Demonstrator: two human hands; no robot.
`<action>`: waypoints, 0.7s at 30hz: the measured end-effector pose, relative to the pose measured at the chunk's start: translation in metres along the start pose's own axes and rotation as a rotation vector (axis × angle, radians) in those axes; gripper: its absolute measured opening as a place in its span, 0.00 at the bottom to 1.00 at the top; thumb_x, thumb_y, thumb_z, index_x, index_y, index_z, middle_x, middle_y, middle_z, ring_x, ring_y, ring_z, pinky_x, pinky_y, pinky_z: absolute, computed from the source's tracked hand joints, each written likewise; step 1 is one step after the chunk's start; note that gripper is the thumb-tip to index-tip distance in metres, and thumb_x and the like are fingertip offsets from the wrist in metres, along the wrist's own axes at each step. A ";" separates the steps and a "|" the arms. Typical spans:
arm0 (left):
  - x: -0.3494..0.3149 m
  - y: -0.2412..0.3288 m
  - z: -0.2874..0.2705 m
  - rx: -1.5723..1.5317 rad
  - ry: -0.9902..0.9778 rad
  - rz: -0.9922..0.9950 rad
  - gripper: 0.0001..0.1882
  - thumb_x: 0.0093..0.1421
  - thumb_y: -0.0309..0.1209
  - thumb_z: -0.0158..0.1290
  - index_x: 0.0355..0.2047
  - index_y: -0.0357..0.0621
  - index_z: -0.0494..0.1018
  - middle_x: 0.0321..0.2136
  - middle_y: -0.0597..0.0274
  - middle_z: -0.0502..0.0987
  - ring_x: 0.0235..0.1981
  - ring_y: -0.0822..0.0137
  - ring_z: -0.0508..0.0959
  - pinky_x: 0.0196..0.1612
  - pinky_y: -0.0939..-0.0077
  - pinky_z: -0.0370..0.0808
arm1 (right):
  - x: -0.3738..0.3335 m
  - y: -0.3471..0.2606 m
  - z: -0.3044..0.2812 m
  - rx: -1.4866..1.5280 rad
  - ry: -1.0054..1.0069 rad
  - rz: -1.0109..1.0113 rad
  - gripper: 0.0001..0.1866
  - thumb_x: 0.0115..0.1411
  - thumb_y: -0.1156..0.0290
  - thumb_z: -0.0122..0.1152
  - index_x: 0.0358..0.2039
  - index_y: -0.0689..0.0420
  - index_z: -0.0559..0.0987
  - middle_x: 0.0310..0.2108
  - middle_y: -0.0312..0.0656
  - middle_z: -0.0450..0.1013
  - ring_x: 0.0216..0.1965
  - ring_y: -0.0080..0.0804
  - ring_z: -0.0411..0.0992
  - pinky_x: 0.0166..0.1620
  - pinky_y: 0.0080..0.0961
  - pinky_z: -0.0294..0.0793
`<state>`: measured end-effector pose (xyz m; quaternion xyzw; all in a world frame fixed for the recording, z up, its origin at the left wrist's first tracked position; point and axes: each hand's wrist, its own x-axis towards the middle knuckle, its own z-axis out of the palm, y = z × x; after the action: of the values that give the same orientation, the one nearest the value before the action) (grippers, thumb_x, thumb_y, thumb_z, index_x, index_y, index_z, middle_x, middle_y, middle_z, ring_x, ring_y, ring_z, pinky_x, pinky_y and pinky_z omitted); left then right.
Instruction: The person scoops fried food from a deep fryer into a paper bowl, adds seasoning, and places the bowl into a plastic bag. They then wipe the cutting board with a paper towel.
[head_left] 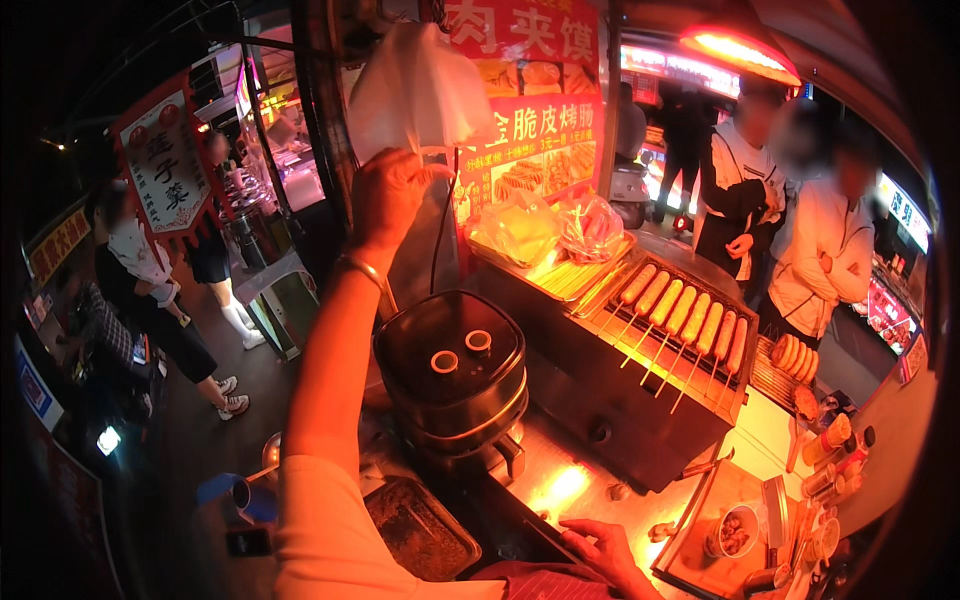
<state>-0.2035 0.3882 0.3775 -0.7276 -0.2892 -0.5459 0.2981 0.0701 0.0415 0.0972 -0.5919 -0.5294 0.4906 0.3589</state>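
Note:
My left hand point(395, 195) is raised at the top centre, its fingers closed on the lower edge of the white plastic bags point(420, 90) that hang from above. Below that wrist stands a black, rounded cooker point(450, 345) with two ring-shaped dials on top. Low in the view, my right hand point(603, 550) hovers by the metal counter point(555, 485) with its fingers loosely apart and nothing visible in them. Between the cooker and my body lies a dark, stained metal tray point(422, 525). Several skewered sausages point(685, 310) lie in a row on the grill to the right.
Beyond the grill, bagged goods point(520, 228) rest above bundled wooden sticks point(577, 278). At lower right, a cutting board point(700, 560) bears a bowl of chopped food point(733, 530) and a cleaver point(775, 510); seasoning jars point(825, 440) stand beyond. Two people stand across the counter; a heat lamp point(740, 50) hangs above.

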 end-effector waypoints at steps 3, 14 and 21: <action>-0.019 0.017 -0.001 -0.049 -0.080 -0.060 0.16 0.43 0.34 0.64 0.13 0.41 0.69 0.14 0.56 0.67 0.18 0.57 0.68 0.24 0.63 0.65 | 0.000 0.002 0.002 -0.005 0.027 -0.028 0.14 0.58 0.71 0.62 0.44 0.62 0.79 0.35 0.46 0.78 0.37 0.27 0.75 0.42 0.22 0.74; -0.082 0.094 -0.022 -0.186 0.044 -0.272 0.12 0.47 0.19 0.57 0.15 0.35 0.64 0.31 0.52 0.77 0.29 0.56 0.78 0.39 0.73 0.73 | 0.040 -0.044 -0.016 -0.104 0.127 -0.268 0.09 0.59 0.75 0.60 0.40 0.62 0.80 0.28 0.41 0.78 0.30 0.23 0.76 0.32 0.18 0.74; -0.116 0.149 -0.028 -1.049 0.145 -0.682 0.12 0.55 0.16 0.55 0.31 0.39 0.62 0.27 0.57 0.77 0.30 0.69 0.78 0.38 0.77 0.76 | 0.068 -0.084 -0.025 0.000 0.192 -0.573 0.09 0.59 0.81 0.57 0.41 0.62 0.79 0.28 0.41 0.76 0.29 0.23 0.75 0.32 0.17 0.74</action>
<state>-0.1372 0.2588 0.2537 -0.6052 -0.1777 -0.7273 -0.2706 0.0679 0.1257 0.1699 -0.4619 -0.6387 0.3111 0.5310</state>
